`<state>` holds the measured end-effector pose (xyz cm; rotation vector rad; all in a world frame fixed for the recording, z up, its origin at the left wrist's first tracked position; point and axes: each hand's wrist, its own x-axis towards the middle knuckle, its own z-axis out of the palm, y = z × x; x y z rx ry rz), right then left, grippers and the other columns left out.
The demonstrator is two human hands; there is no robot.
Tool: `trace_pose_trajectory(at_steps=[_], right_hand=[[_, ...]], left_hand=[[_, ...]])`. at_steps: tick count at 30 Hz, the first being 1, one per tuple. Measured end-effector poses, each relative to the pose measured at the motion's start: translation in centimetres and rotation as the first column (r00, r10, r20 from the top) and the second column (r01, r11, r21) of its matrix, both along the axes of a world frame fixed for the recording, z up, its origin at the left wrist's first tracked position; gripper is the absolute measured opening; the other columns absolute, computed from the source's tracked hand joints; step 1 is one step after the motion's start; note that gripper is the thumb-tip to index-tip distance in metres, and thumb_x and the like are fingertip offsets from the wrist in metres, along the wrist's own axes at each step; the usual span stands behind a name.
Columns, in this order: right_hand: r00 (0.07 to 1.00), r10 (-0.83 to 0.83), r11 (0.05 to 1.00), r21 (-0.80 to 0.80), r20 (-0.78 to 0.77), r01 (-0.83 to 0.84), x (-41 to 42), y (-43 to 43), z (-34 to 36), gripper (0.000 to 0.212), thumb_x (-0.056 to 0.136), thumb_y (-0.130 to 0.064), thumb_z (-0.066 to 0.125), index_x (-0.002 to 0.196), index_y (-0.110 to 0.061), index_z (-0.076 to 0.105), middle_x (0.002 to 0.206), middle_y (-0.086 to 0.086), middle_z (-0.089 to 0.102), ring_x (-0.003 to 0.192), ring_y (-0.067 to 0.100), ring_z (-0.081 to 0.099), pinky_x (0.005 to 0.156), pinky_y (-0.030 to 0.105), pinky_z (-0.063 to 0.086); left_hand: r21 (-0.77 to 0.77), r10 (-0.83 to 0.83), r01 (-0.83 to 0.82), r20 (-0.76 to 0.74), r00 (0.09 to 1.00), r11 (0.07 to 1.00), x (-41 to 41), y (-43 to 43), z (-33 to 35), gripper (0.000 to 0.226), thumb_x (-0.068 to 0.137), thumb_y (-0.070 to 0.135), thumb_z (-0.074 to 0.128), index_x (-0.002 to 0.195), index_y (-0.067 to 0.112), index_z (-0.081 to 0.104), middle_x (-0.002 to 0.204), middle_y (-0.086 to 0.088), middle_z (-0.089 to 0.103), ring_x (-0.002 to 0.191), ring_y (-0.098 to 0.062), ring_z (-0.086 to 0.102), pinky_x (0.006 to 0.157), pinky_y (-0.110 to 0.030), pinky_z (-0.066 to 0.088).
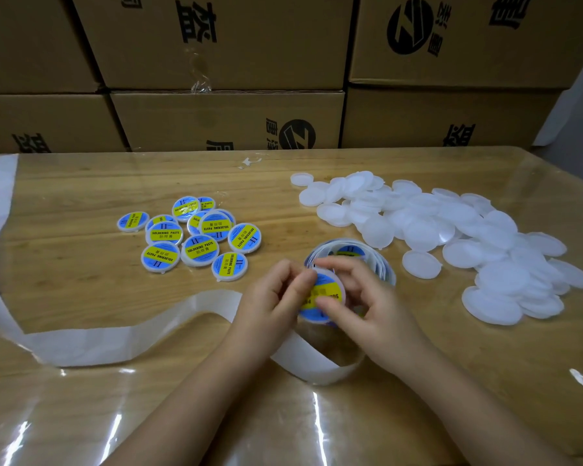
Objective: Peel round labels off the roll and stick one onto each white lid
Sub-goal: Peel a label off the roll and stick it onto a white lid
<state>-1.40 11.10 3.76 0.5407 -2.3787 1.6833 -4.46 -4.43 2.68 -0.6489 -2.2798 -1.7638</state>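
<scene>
from my remote seat i saw, far left, a long strip of bare white backing paper (91, 344) trailing over the wooden table under its clear plastic sheet (81, 183). it curled toward the middle and ran beneath the person's wrists.

next came a loose cluster of white round lids already wearing blue and yellow labels (196, 237), some overlapping, lying flat on the table left of centre.

at centre, the left hand (273, 297) had its fingers curled in, pinching the left edge of a white round plastic lid with a blue and yellow label on its face (322, 292). that lid was held between both hands, just in front of the roll. the right hand (374, 297) gripped it from the other side, fingers bent over the far rim and thumb pressed on the label.

just behind the hands stood the roll of blue and yellow round labels (350, 252), partly hidden by the right fingers.

to the right spread a big heap of plain white round lids (451, 237), overlapping, well apart from the labelled cluster.

brown cardboard boxes with black print (223, 119) were stacked along the table's far edge.
</scene>
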Motion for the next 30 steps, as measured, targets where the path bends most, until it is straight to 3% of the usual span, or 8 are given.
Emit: trace_pose_trajectory(at_steps=[3,6,12,15,19,24,27,30], right_hand=[[0.997,-0.066,0.997,-0.044,-0.038,0.065,-0.2,0.4,0.1,0.021,0.087,-0.032,0.056,0.106,-0.042,0.058,0.084,-0.005,0.07,0.08,0.013,0.067,0.074,0.036,0.055],[0.99,-0.105,0.994,-0.019,-0.091,0.103,-0.4,0.8,0.1,0.018,0.092,-0.03,0.049,0.104,-0.04,0.058,0.087,-0.007,0.07,0.083,0.01,0.067,0.073,0.036,0.054],[0.913,-0.369,0.928,-0.117,-0.177,0.352,-2.0,2.6,-0.4,0.022,0.094,-0.024,0.045,0.107,-0.04,0.053,0.085,-0.012,0.064,0.074,0.002,0.058,0.064,0.013,0.043],[0.847,-0.516,0.854,-0.161,-0.13,0.495,-3.2,4.2,-1.0,0.02,0.098,-0.016,0.047,0.104,-0.032,0.057,0.084,-0.013,0.065,0.076,-0.005,0.058,0.064,0.006,0.04],[0.766,-0.642,0.763,-0.118,-0.033,0.635,-4.5,6.1,-1.7,0.019,0.097,-0.018,0.047,0.101,-0.034,0.057,0.097,-0.011,0.063,0.082,-0.004,0.056,0.065,0.004,0.039],[0.643,-0.763,0.601,0.295,-0.065,0.743,-5.3,7.9,-2.4,0.026,0.091,-0.014,0.05,0.116,-0.017,0.058,0.117,0.007,0.051,0.109,0.029,0.046,0.094,0.038,0.039],[0.626,-0.778,0.503,0.547,-0.05,0.669,-5.1,8.3,-2.5,0.038,0.09,-0.016,0.051,0.128,-0.016,0.051,0.129,0.014,0.042,0.118,0.035,0.037,0.101,0.042,0.031],[0.643,-0.765,0.436,0.709,-0.032,0.554,-5.0,8.3,-2.7,0.047,0.089,-0.022,0.054,0.134,-0.015,0.045,0.134,0.017,0.039,0.121,0.038,0.036,0.103,0.042,0.029]], left_hand=[[0.031,-0.173,0.172,0.06,0.983,0.985,0.4,0.0,0.2,0.014,0.09,0.03,0.052,0.099,0.029,0.063,0.081,0.013,0.064,0.069,-0.002,0.055,0.06,-0.017,0.045],[-0.018,-0.169,0.169,0.018,0.985,0.985,0.1,-0.5,0.6,0.021,0.089,0.026,0.055,0.106,0.032,0.065,0.084,0.009,0.063,0.071,-0.008,0.052,0.062,-0.027,0.047],[0.185,0.297,-0.297,0.028,0.955,0.937,-2.8,-3.6,0.7,0.03,0.09,0.005,0.058,0.099,0.034,0.057,0.072,0.005,0.056,0.055,-0.005,0.055,0.054,-0.015,0.044],[0.0,0.515,-0.515,0.006,0.857,0.857,-4.2,-6.0,-0.6,0.024,0.09,0.011,0.057,0.087,0.034,0.054,0.077,0.008,0.058,0.066,-0.016,0.061,0.063,-0.026,0.046],[-0.259,0.625,-0.604,-0.004,0.781,0.753,-5.3,-7.2,-2.5,0.012,0.088,0.022,0.057,0.096,0.029,0.051,0.08,0.006,0.062,0.075,-0.018,0.061,0.062,-0.03,0.041],[-0.416,0.632,-0.685,-0.28,0.722,0.599,-5.7,-7.8,-2.6,0.018,0.083,0.014,0.063,0.1,0.01,0.061,0.098,-0.007,0.062,0.087,-0.03,0.061,0.076,-0.046,0.046],[-0.476,0.406,-0.649,-0.519,0.752,0.593,-4.8,-7.2,-1.9,0.01,0.081,0.013,0.059,0.086,0.012,0.067,0.081,-0.004,0.065,0.074,-0.029,0.062,0.065,-0.039,0.042],[-0.661,0.244,-0.59,-0.545,0.802,0.463,-4.1,-6.2,-1.5,0.032,0.086,0.028,0.04,0.073,0.015,0.066,0.062,-0.001,0.064,0.063,-0.027,0.061,0.066,-0.037,0.039]])
